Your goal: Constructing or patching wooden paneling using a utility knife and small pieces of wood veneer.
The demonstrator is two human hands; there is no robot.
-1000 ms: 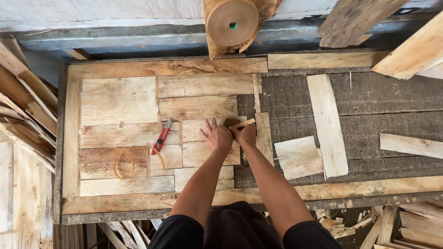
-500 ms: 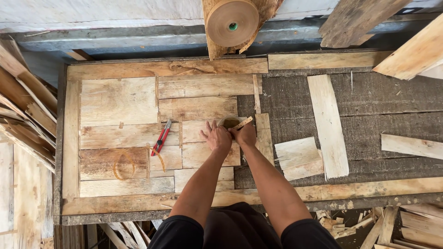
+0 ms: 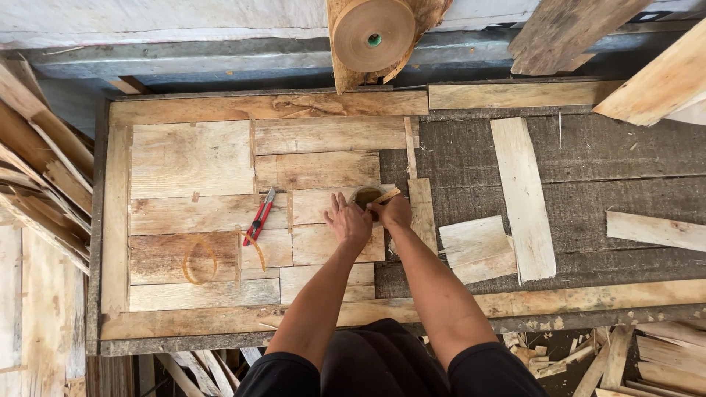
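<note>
Hands meet at the middle of the bench (image 3: 471, 151), a rough dark top framed by pale strips. The left hand (image 3: 347, 223) lies flat, palm down and fingers spread, pressing a veneer piece (image 3: 315, 206) against the patchwork of pale veneer that covers the bench's left half. The right hand (image 3: 393, 213) sits just beside it, fingers curled and pinching the end of a tape strip (image 3: 385, 196) that runs up and right from the fingertips. Touching that hand from above is a small tape roll (image 3: 365, 195), brown and round, resting on the veneer at the patchwork's right edge.

Left of the left hand, a red cutter (image 3: 259, 217) lies on the veneer, tilted, apart from both hands. Lower left of the cutter a loose tape loop (image 3: 199, 259) rests on a darker veneer sheet.

Right of the hands, on the bare bench, a narrow slat (image 3: 423, 213) stands lengthwise just beside the right wrist. Farther right lie two overlapping offcuts (image 3: 478, 246) and a long plank (image 3: 523, 195), well apart from the hands. Another scrap (image 3: 654, 230) lies at the bench's right edge.

Above the bench's far edge hangs a big paper roll (image 3: 373, 33) on a wooden holder. Stacked boards (image 3: 37, 176) lean to the left of the bench, and wood scraps (image 3: 588, 353) litter the floor at its near right corner
</note>
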